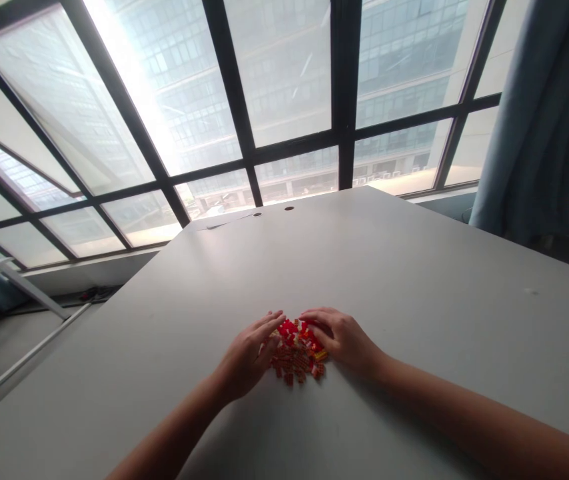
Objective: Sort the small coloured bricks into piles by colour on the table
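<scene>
A heap of small toy bricks [295, 353], mostly red and brown-orange with a few yellow and pale ones, lies on the white table [354, 267]. My left hand [249, 353] rests along the heap's left side, fingers stretched out toward its far edge. On the right, my right hand [342, 337] curves around the heap, its fingers bent over the upper right bricks. Both hands appear to touch the outer bricks, and neither is closed around one that I can see. Bricks beneath the fingers are partly hidden.
Two round holes, one a dark cable hole [289, 209], sit near the table's far end. Beyond stand tall windows with dark frames [347, 100]. A blue-grey curtain [539, 133] hangs at right. White furniture [9, 273] stands at far left.
</scene>
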`<action>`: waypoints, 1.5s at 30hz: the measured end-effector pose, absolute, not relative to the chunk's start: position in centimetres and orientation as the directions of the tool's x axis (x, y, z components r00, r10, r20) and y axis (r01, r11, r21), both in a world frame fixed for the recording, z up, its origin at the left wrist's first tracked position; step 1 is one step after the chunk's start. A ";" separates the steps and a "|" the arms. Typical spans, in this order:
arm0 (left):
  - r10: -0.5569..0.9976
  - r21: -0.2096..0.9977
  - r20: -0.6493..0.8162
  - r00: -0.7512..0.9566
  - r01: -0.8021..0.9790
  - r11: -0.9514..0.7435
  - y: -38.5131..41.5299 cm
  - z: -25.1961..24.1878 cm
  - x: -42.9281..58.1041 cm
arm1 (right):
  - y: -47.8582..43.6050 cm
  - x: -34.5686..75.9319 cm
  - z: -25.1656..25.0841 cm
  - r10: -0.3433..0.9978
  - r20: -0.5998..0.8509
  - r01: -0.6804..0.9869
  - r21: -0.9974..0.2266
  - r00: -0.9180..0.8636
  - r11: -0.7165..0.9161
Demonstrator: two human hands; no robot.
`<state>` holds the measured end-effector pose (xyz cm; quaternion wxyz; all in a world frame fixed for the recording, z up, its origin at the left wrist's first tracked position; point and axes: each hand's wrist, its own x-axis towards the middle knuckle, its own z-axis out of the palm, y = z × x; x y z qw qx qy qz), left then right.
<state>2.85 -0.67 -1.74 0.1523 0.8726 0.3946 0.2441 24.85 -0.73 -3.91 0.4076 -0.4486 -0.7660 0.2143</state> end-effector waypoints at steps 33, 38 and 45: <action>0.580 0.291 0.648 0.493 0.543 -0.788 -2.3 -2.9 0.9 | 6.4 25.4 -2.5 0.836 0.357 0.730 -0.418 -0.416 0.542; 0.545 0.250 0.649 0.531 0.528 -0.812 -2.4 -2.8 0.8 | 8.4 24.3 -2.5 0.875 0.379 0.766 -0.451 -0.300 0.458; 0.540 0.243 0.653 0.531 0.528 -0.814 -2.3 -2.7 0.8 | 4.8 27.1 -0.5 0.825 0.321 0.627 -0.538 -0.466 0.563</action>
